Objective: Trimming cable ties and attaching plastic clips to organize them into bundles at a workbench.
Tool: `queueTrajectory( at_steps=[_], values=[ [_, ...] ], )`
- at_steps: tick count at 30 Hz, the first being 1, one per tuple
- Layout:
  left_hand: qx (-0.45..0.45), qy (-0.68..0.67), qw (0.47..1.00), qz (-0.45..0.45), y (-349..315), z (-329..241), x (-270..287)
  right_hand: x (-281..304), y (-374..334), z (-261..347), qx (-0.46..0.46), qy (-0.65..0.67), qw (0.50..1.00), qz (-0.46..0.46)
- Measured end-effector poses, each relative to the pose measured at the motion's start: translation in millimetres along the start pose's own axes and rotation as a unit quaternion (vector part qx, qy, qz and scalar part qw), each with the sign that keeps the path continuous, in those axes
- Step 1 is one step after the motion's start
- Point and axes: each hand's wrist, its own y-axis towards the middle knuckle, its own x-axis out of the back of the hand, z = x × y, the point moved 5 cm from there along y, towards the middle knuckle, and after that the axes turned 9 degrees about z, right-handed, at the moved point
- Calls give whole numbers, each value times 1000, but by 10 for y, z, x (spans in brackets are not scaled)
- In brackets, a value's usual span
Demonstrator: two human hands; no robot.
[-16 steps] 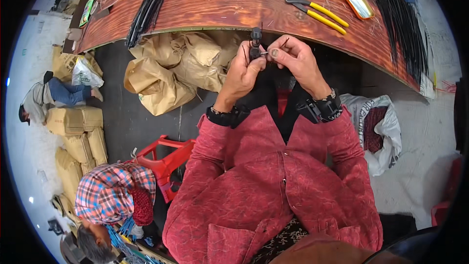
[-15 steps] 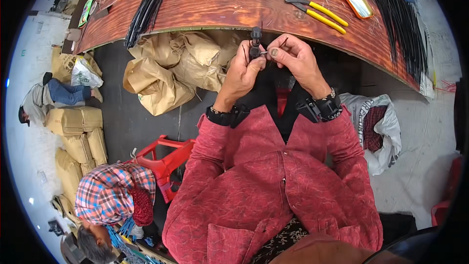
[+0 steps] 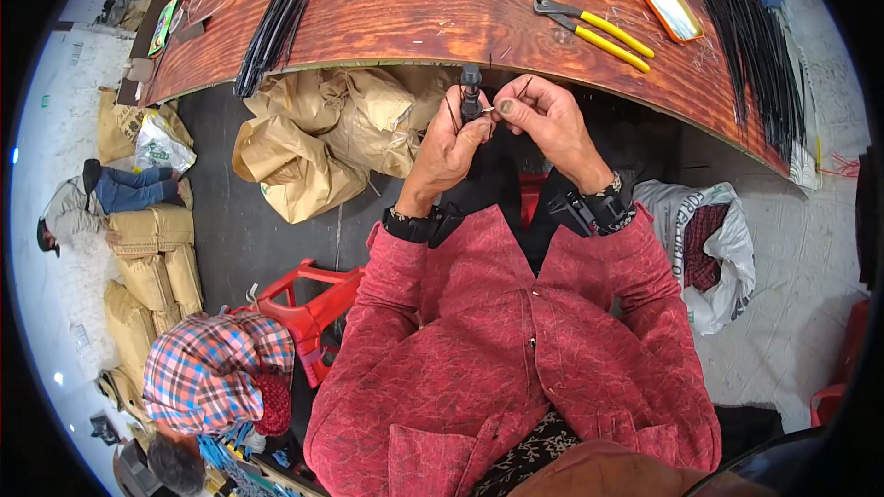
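Note:
Just off the near edge of the worktop, my left hand (image 3: 449, 140) is closed around a small black fitting (image 3: 471, 92) with a rounded, knob-like top. Thin dark strands stick up beside it. My right hand (image 3: 547, 122) is close by on the right, thumb and fingers pinched near the fitting's lower end. A thin dark strand (image 3: 524, 88) juts up from between those fingers, and a small light bit shows at the thumb tip; its kind is too small to tell. Both wrists wear dark bands.
On the wooden worktop (image 3: 396, 14) lie yellow-handled pincers (image 3: 603, 32), an orange-rimmed tray (image 3: 665, 2) and bundles of black strips (image 3: 284, 23). Brown paper sacks (image 3: 313, 143) sit beneath. A red stool (image 3: 308, 299) and a person in a checked shirt (image 3: 216, 368) are at left.
Both hands and the black fitting have shifted slightly left and down in the picture. The right thumb and fingers have come nearer the fitting. In the background, the far-left person's posture has changed.

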Motion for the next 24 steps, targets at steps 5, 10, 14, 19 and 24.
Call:
queueTrajectory(
  at_steps=[5, 10, 14, 19, 24],
  values=[
    [-29, -17, 999, 9, 34, 78, 81, 169, -140, 418, 54, -134, 988, -53],
    [-38, -60, 997, 25, 41, 39, 60, 755, -278, 980, 213, -668, 684, -202],
    [-27, -70, 997, 26, 24, 10, 17, 1033, -232, 780, 155, -731, 646, -153],
    [-35, -78, 996, 26, -36, 47, 47, 1189, -182, 710, 55, -565, 811, -141],
    [-25, -98, 995, 16, -40, 30, 53, 751, -487, 316, -79, -52, 994, 57]
  ],
)
